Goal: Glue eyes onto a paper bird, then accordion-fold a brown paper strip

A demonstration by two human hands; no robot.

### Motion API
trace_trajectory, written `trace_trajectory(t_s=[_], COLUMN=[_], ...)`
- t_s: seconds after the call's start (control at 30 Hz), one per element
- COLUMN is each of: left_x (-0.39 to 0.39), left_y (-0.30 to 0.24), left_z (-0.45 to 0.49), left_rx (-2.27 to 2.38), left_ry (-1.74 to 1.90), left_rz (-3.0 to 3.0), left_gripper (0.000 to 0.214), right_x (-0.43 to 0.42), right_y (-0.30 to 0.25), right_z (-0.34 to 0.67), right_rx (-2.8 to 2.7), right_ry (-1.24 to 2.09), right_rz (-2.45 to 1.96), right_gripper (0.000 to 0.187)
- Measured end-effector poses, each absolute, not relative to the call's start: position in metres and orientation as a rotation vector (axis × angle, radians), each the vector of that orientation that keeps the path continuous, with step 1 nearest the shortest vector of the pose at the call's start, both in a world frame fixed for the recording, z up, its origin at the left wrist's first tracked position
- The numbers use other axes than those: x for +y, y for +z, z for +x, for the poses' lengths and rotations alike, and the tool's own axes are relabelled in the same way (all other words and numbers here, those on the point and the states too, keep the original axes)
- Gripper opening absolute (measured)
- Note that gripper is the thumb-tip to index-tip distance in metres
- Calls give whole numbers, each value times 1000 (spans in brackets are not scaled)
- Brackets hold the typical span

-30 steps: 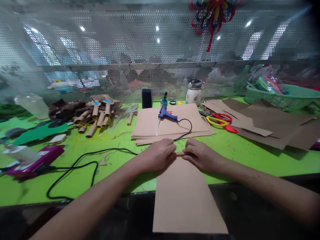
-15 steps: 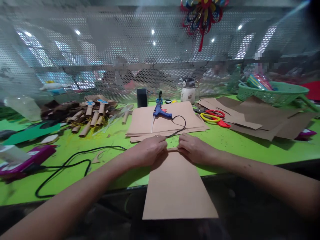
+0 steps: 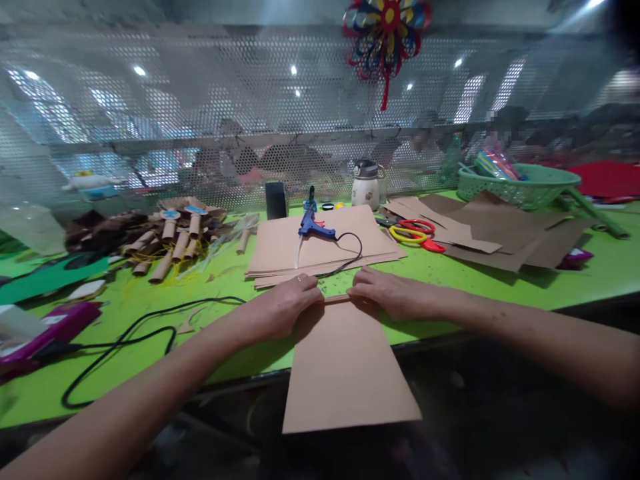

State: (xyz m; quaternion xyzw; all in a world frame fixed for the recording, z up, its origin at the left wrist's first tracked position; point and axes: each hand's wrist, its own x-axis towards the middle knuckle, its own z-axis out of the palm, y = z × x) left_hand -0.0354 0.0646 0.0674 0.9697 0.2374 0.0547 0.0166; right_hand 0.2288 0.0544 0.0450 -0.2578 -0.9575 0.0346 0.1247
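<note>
The green desk (image 3: pixel 520 287) is the broad support, with a flat stack of brown kraft paper (image 3: pixel 275 247) lying toward its back. The kraft sheet (image 3: pixel 347 373) lies nearer, its far end on the desk and its near end projecting past the front edge. The sheet is probably light and dry, stiff enough to project without much sag, yet liable to crease where pressed hard. The left hand (image 3: pixel 290 300) and right hand (image 3: pixel 383 291) rest apart, at opposite ends of the sheet's far edge. Between them shows a narrow strip (image 3: pixel 337 299), rolled or folded, which is unclear; likely the stiffest part, it offers the best hold, taken evenly at both ends. The fingers (image 3: pixel 361 277) of each hand curl close together, pinching this strip; the thumbs are largely hidden.
</note>
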Motion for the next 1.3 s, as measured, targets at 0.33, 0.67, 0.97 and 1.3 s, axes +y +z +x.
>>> trace_trajectory(t_s=[0.33,0.67,0.97,1.3], left_x=[69,66,51,73], left_y=[52,51,51,80], left_z=[-1,-25,-28,-18], left_rx=[1026,794,739,1108], left_ry=[231,251,273,255], left_rz=[3226,3183,3299,2560], left_gripper=[21,13,27,41], right_x=[55,47,42,34], right_y=[47,51,49,28], right_z=[180,199,207,213], right_rx=[-2696,-2771,-2913,-2547], right_ry=[-211,-145,-417,-453], right_rz=[-1273,-1046,-771,-902], right_gripper=[24,10,14,16])
